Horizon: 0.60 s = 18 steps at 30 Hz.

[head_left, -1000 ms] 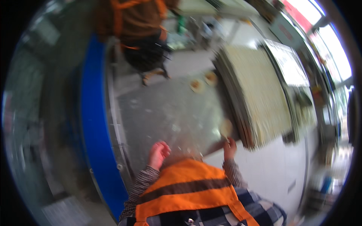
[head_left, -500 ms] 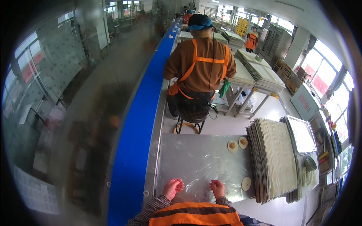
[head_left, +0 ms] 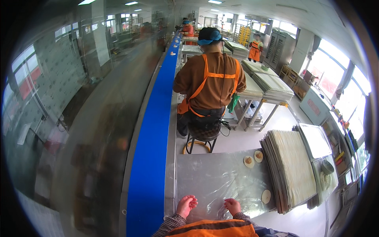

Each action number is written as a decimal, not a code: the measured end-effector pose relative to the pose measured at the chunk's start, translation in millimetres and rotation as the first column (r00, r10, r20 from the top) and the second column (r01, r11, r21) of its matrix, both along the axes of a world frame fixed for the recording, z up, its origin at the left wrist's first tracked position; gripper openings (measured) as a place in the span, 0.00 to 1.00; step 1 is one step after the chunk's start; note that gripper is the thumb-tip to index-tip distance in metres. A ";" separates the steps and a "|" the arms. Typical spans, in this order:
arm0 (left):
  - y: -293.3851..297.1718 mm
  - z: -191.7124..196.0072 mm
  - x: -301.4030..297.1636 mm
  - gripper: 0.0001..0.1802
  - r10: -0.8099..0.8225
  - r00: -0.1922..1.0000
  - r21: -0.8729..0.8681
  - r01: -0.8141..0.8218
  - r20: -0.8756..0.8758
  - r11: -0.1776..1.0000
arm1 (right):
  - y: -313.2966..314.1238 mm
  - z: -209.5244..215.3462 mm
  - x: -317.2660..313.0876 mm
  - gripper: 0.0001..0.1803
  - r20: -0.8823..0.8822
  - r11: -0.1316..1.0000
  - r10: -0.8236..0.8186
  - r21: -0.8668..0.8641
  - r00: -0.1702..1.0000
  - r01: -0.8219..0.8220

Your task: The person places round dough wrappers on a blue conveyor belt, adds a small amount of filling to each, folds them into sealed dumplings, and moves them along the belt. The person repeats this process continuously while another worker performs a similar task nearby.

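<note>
My left hand (head_left: 186, 206) rests at the near edge of a steel table (head_left: 213, 177), its fingers loosely curled and nothing seen in them. A short way to its right, my right hand (head_left: 233, 206) also has bent fingers drawn in and holds nothing visible. A round flat dough wrapper (head_left: 266, 196) lies on the table beyond my right hand, by the right edge. Farther up that side sit two more wrappers, a left one (head_left: 248, 161) and a right one (head_left: 258, 156), each with a lump of brownish filling. Neither hand touches any wrapper.
A blue conveyor belt (head_left: 150, 166) runs along the left, with small pale pieces at its far end. Stacked trays (head_left: 290, 170) stand against the table's right side, beside a green bowl (head_left: 327, 167). A co-worker (head_left: 213, 85) sits on a stool (head_left: 201, 136) ahead.
The view has shifted, so the belt, table and hands appear farther right. My hands keep nearly the same place over the table, and the wrappers have not moved on it.
</note>
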<state>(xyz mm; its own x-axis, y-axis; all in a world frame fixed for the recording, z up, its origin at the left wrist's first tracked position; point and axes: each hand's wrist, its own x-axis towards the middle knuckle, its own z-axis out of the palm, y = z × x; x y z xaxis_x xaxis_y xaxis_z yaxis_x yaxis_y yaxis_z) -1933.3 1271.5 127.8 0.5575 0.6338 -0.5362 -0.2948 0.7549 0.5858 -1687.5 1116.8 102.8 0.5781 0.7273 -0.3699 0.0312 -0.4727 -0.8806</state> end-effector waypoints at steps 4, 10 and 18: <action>4.2 3.3 -3.6 0.08 0.010 1.000 -0.012 -0.010 0.010 1.000 | 0.7 -2.8 -3.7 0.12 0.057 0.998 0.044 -0.047 0.997 -0.041; 5.2 5.5 -2.0 0.08 0.021 1.000 -0.026 -0.021 0.013 0.999 | 2.3 -6.4 0.2 0.12 0.050 0.998 0.058 -0.029 0.997 -0.057; 7.1 2.9 -2.8 0.07 0.029 0.999 -0.014 -0.028 0.019 1.000 | 1.9 -10.7 -2.5 0.12 0.073 0.996 0.075 -0.052 0.994 -0.072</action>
